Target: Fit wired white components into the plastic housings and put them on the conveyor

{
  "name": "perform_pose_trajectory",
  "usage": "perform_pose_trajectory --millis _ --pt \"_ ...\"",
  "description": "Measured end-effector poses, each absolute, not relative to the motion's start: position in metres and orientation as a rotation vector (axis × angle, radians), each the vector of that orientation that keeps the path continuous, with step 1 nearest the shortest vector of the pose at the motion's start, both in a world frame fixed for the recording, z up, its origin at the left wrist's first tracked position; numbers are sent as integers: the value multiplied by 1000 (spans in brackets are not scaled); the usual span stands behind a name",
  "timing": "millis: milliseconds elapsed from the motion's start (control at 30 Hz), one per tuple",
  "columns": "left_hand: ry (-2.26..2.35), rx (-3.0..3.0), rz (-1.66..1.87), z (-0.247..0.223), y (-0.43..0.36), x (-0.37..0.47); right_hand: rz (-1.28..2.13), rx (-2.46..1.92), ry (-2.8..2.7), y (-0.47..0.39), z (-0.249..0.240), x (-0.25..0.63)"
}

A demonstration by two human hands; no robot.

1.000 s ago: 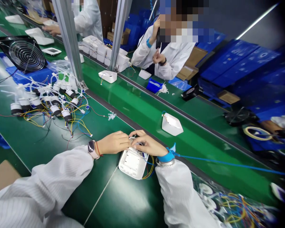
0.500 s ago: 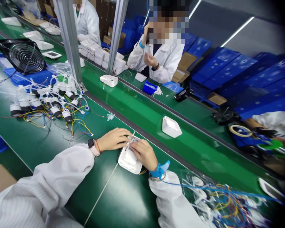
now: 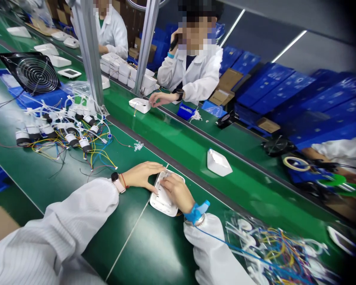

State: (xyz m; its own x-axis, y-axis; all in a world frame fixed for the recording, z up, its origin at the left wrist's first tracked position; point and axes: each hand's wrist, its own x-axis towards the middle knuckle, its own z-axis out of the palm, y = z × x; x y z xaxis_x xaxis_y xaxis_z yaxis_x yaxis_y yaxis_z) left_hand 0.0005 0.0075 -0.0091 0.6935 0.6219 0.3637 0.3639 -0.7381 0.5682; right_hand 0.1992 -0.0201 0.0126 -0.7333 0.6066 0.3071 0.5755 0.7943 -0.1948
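Observation:
A white plastic housing (image 3: 163, 202) lies on the green worktable, its inner side apparently facing up. My left hand (image 3: 141, 175) is at its upper left edge, thumb spread apart from the outstretched fingers, which reach over the top rim. Across the upper part of the housing bends my right hand (image 3: 179, 193), fingers curled together and pressed down inside. What those fingertips hold, if anything, is hidden beneath them. A blue wrist strap with a cord circles my right wrist. A bit of wire shows by the housing's lower right side.
Left lie several black-and-white cylindrical parts (image 3: 71, 138) with wires and tubes, small white rings (image 3: 139, 145), and a black fan (image 3: 37, 73). Bagged wired parts (image 3: 273, 249) lie right. White housings (image 3: 219, 162) sit on the green conveyor (image 3: 178, 136). Co-workers sit across it.
My left thumb has spread away from the fingers, and my right hand has shifted slightly. Across the conveyor, a co-worker's hand has reached down to a white housing.

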Motion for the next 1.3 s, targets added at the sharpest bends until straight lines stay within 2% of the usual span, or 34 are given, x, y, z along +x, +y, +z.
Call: perform_pose_trajectory --millis 267,400,533,900,1300 --pt "756 2493 736 -5 2 1 22 -1037 -2496 -32 4 191" --pt "858 2567 673 -3 -2 0 -22 -1072 -2259 -39 20 213" --pt "837 2616 673 1 -3 -2 -52 -1290 -2103 -49 40 242" --pt "816 2679 657 4 -4 -6 -226 -1553 -2301 -64 24 220" --pt "794 2657 654 5 -4 -7 17 -1334 -2492 -54 22 225"
